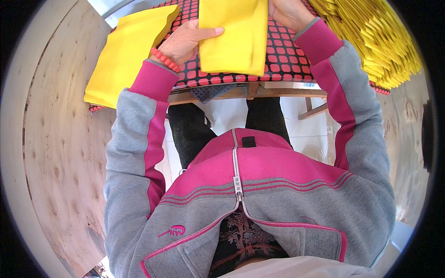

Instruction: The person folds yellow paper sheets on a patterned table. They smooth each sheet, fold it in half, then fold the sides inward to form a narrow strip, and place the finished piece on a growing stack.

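Note:
A folded yellow cloth (234, 34) lies on a red-and-black patterned table cover (282, 58), hanging slightly over the near edge. My left hand (185, 41), with a red bead bracelet at the wrist, presses flat against the cloth's left edge, thumb on top. My right hand (289, 13) holds the cloth's upper right edge; its fingers are partly cut off by the frame's top. Both sleeves are grey and pink.
A stack of flat yellow cloths (125, 53) rests to the left of my left hand. A large fanned pile of yellow folded pieces (380, 39) fills the right of the table. Plywood panels (60, 153) stand on both sides. My legs are under the table.

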Demonstrator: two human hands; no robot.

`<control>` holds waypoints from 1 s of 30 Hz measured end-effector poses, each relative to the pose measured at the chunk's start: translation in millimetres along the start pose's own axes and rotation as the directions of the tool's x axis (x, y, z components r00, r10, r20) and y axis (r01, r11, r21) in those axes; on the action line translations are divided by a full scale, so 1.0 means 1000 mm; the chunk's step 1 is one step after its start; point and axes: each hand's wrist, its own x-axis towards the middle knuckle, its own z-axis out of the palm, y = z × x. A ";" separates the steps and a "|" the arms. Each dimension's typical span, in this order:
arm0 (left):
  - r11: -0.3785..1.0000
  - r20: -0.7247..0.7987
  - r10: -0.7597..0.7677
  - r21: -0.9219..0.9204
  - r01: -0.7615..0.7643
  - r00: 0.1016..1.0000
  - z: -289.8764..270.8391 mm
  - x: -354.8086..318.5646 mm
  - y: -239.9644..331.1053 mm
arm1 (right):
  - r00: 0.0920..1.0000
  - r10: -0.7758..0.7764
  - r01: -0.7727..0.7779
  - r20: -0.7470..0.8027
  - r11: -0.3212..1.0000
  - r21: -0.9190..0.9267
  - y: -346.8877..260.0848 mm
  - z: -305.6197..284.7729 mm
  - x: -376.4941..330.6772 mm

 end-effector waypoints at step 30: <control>0.216 0.251 0.305 0.922 -0.323 0.919 0.033 -0.036 -0.035 | 0.685 -0.245 0.728 0.686 0.249 -0.639 0.099 0.020 0.012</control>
